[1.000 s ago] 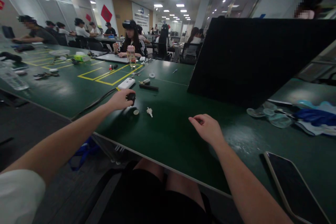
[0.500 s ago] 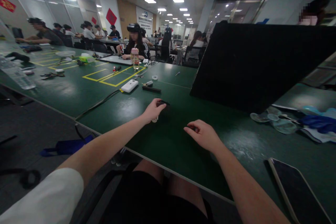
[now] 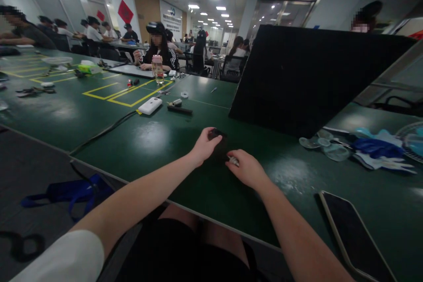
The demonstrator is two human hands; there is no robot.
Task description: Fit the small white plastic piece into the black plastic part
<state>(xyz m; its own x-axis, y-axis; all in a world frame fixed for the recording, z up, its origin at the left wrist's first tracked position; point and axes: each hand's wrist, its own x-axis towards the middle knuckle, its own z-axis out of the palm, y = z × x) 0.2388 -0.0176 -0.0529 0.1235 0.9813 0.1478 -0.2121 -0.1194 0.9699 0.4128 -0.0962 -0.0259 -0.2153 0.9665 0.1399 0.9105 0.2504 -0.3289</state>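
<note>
Over the green table [image 3: 198, 194], my left hand [image 3: 205, 144] is closed round a small black object [image 3: 217, 133], whose exact kind is too dark to tell. Close beside it on the right, my right hand [image 3: 246, 166] pinches a small pale, ribbed object [image 3: 234, 160] between thumb and fingers. The two hands are apart, with a narrow gap between them. Beyond my left hand lie a black bar [image 3: 180, 109] and a small silvery cylinder [image 3: 176, 102].
A large black panel [image 3: 307, 79] stands tilted at the right. Nearer lie a phone [image 3: 355, 233], blue and white gloves [image 3: 378, 150] and a clear fan-like piece [image 3: 330, 146]. A white device [image 3: 150, 105] and a bottle [image 3: 157, 69] stand left. A person [image 3: 158, 48] sits opposite.
My hands have come closer together, my left one moving right. The pale object now shows in my right hand; earlier a pale thing hung below my left hand. The view has shifted right.
</note>
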